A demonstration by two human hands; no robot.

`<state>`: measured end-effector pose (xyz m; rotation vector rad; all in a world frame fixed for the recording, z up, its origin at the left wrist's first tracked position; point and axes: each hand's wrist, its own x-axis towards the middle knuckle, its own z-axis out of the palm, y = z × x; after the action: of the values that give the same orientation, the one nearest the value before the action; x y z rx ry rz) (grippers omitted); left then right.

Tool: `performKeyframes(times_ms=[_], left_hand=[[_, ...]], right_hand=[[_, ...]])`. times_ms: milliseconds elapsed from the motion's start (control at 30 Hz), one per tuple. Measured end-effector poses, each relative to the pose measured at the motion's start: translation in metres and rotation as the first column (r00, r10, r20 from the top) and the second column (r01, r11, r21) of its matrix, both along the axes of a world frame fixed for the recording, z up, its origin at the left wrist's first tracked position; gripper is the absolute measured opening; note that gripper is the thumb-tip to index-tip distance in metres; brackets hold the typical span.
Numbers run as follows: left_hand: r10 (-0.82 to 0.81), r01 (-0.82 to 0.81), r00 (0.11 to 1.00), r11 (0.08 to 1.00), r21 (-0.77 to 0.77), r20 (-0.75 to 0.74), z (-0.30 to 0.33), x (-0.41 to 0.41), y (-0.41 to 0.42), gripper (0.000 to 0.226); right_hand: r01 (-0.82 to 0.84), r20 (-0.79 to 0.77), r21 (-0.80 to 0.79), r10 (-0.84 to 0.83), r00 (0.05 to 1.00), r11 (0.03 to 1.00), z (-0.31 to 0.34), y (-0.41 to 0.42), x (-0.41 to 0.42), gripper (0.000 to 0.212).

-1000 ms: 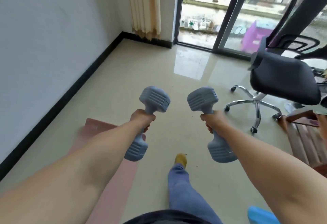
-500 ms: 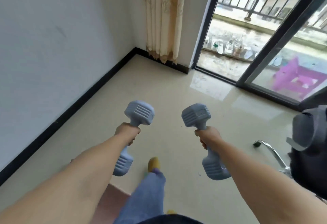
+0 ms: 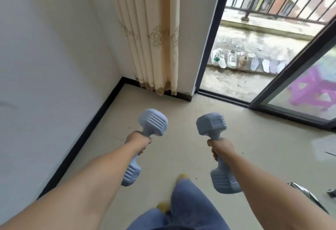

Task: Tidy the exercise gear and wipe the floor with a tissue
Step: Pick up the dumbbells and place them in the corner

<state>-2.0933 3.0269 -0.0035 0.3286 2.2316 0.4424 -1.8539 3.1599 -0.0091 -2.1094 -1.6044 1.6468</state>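
Left hand (image 3: 138,141) is wrapped around one blue-grey dumbbell (image 3: 143,144), right hand (image 3: 220,148) around the other dumbbell (image 3: 219,152), both held out over the tile floor (image 3: 178,120). Handles are mostly hidden by fingers. The embossed marking on the right one's head is too blurry to read.

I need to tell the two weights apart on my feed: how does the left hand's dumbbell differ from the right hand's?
The left dumbbell leans right at the top; the right dumbbell leans left, so their upper heads converge. The right dumbbell's upper head shows an embossed mark; the left dumbbell's shows only ribs. The left dumbbell hangs nearer the black baseboard. Both are pale blue, ribbed, each held mid-handle by its hand: left hand, right hand.
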Motion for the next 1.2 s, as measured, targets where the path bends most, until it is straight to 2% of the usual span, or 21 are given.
performKeyframes(times_ms=[167,467,567,667,800,900,1067,1200], left_hand=[[-0.064,0.064,0.998,0.998,0.013,0.021,-0.041,-0.063,0.120,0.009],[-0.118,0.127,0.990,0.983,-0.134,0.075,-0.158,-0.156,0.311,0.019],[-0.116,0.135,0.987,0.975,-0.178,0.115,-0.228,-0.173,0.357,0.018],[-0.066,0.103,0.980,0.975,-0.197,0.185,-0.330,-0.184,0.394,0.017],[-0.003,0.049,0.973,0.980,-0.191,0.232,-0.473,-0.192,0.428,0.015],[0.025,0.021,0.969,0.983,-0.182,0.245,-0.556,-0.192,0.448,0.015],[0.070,-0.035,0.961,0.990,-0.136,0.267,-0.644,-0.191,0.485,0.016],[0.097,-0.078,0.961,0.994,-0.082,0.260,-0.676,-0.195,0.513,0.020]], right_hand=[[0.029,0.033,-0.014,-0.028,0.999,0.999,-0.047,0.111,-0.064,0.012],[-0.034,0.143,-0.169,0.059,0.988,0.985,-0.160,0.276,-0.163,0.011],[0.002,0.151,-0.235,0.035,0.988,0.972,-0.225,0.304,-0.190,0.011],[0.042,0.136,-0.287,-0.003,0.991,0.957,-0.321,0.323,-0.215,0.013],[0.169,0.127,-0.310,-0.135,0.983,0.936,-0.457,0.343,-0.246,0.016],[0.258,0.108,-0.298,-0.237,0.966,0.919,-0.542,0.360,-0.266,0.019],[0.351,0.040,-0.246,-0.353,0.935,0.903,-0.637,0.386,-0.293,0.020],[0.428,-0.021,-0.223,-0.443,0.896,0.876,-0.670,0.413,-0.306,0.022]])
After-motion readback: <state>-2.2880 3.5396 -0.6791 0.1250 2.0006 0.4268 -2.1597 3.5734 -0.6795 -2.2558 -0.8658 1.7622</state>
